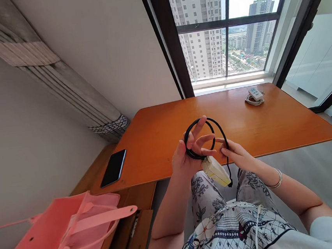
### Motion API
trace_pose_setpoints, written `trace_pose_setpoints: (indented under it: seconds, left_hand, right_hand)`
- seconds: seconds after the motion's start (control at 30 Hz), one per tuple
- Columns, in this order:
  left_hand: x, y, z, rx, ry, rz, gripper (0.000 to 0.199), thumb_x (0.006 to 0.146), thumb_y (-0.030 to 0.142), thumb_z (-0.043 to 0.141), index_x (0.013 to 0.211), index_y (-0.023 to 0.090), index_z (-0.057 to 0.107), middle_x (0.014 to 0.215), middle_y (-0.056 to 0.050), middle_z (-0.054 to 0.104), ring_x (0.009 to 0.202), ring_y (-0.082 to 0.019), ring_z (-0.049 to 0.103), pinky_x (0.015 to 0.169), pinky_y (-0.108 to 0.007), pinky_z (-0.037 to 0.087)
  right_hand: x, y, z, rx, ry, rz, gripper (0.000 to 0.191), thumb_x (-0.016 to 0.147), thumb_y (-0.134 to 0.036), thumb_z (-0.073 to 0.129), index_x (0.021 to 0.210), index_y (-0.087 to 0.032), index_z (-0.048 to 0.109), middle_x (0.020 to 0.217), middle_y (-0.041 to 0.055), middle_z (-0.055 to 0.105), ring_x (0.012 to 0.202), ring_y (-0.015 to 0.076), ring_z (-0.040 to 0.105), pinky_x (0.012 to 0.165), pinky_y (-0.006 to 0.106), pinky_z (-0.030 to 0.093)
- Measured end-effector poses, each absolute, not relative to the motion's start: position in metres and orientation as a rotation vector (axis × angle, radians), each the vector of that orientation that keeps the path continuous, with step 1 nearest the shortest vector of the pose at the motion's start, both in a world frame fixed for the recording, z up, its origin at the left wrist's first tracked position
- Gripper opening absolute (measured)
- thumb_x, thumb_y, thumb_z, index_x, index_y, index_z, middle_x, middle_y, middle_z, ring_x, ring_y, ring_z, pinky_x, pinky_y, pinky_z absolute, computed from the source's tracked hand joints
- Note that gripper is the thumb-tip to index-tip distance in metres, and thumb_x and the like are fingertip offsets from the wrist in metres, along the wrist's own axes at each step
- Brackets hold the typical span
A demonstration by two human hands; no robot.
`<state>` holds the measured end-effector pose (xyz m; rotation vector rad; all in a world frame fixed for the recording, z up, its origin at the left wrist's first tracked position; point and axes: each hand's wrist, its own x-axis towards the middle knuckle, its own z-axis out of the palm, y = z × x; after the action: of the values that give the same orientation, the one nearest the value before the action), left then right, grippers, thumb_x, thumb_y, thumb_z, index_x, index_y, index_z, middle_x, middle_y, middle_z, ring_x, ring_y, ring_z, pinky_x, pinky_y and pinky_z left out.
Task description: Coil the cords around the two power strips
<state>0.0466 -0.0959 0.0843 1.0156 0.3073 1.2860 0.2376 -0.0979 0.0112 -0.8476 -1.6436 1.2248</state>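
My left hand [184, 164] is raised over the table's front edge with a coiled black cable [188, 132] looped round its fingers, which are partly spread inside the coil. Below that hand hangs a cream rectangular block [216, 171], perhaps an adapter or socket; which it is, I cannot tell. From the coil a strand arcs right and drops to the block's lower end. My right hand [237, 155] has its fingers bent around this strand, the thumb partly hidden.
An orange-brown table [160, 129] spans the front. On it lie a black phone or tablet [114, 168] at left and a white power strip with coiled cord [255, 94] at far right. An open pink bag [85, 230] sits lower left. A window [226, 22] stands behind.
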Motion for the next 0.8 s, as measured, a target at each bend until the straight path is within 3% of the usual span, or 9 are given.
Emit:
trace_pose_setpoints:
  seconds: [0.07, 0.17, 0.3, 0.47, 0.63, 0.8]
  left_hand:
    - [0.043, -0.095, 0.085, 1.019, 0.332, 1.384, 0.046, 0.078, 0.058, 0.074, 0.068, 0.018, 0.052, 0.151, -0.004, 0.050, 0.124, -0.031, 0.061, 0.067, -0.034, 0.063]
    - [0.040, -0.095, 0.087, 1.022, 0.368, 1.529, 0.044, 0.077, 0.058, 0.075, 0.068, 0.019, 0.055, 0.153, -0.002, 0.048, 0.140, -0.035, 0.046, 0.086, -0.045, 0.062]
    - [0.040, -0.096, 0.090, 1.023, 0.399, 1.602, 0.049, 0.074, 0.059, 0.077, 0.065, 0.018, 0.052, 0.151, -0.003, 0.051, 0.143, -0.035, 0.043, 0.095, -0.051, 0.057]
    - [0.045, -0.094, 0.090, 1.048, 0.384, 1.566, 0.052, 0.072, 0.059, 0.079, 0.063, 0.017, 0.050, 0.152, -0.004, 0.051, 0.142, -0.038, 0.044, 0.099, -0.054, 0.054]
    - [0.045, -0.095, 0.087, 1.126, 0.348, 1.468, 0.046, 0.074, 0.054, 0.079, 0.064, 0.018, 0.052, 0.153, -0.002, 0.049, 0.144, -0.038, 0.042, 0.106, -0.054, 0.049]
    - [0.046, -0.096, 0.086, 1.187, 0.342, 1.391, 0.040, 0.078, 0.051, 0.078, 0.069, 0.018, 0.057, 0.158, -0.007, 0.043, 0.138, -0.037, 0.050, 0.109, -0.050, 0.047]
  right_hand:
    - [0.240, -0.102, 0.001, -0.935, -1.722, 1.083, 0.056, 0.099, -0.035, 0.046, 0.151, -0.019, 0.035, 0.091, 0.0020, 0.057, 0.076, 0.0134, 0.055, 0.073, 0.031, 0.051]
    - [0.245, -0.107, -0.009, -1.039, -1.740, 0.673, 0.059, 0.100, -0.029, 0.042, 0.156, -0.022, 0.025, 0.102, 0.0063, 0.058, 0.084, 0.0158, 0.057, 0.080, 0.034, 0.052]
    - [0.253, -0.108, -0.008, -1.123, -1.958, 0.240, 0.051, 0.103, -0.025, 0.032, 0.153, -0.021, 0.037, 0.100, 0.0096, 0.060, 0.083, 0.0188, 0.060, 0.075, 0.031, 0.052]
    - [0.253, -0.113, 0.010, -1.299, -2.375, 0.078, 0.051, 0.104, -0.027, 0.033, 0.154, -0.020, 0.040, 0.089, 0.0075, 0.063, 0.068, 0.0164, 0.060, 0.057, 0.024, 0.044]
    - [0.256, -0.124, 0.034, -1.210, -2.478, -0.143, 0.049, 0.102, -0.022, 0.038, 0.151, -0.018, 0.045, 0.089, 0.0076, 0.063, 0.064, 0.0140, 0.057, 0.051, 0.025, 0.036]
    - [0.255, -0.134, 0.055, -0.963, -2.444, -0.448, 0.041, 0.102, -0.017, 0.038, 0.138, -0.013, 0.058, 0.073, 0.0030, 0.057, 0.055, 0.0111, 0.048, 0.046, 0.027, 0.030]
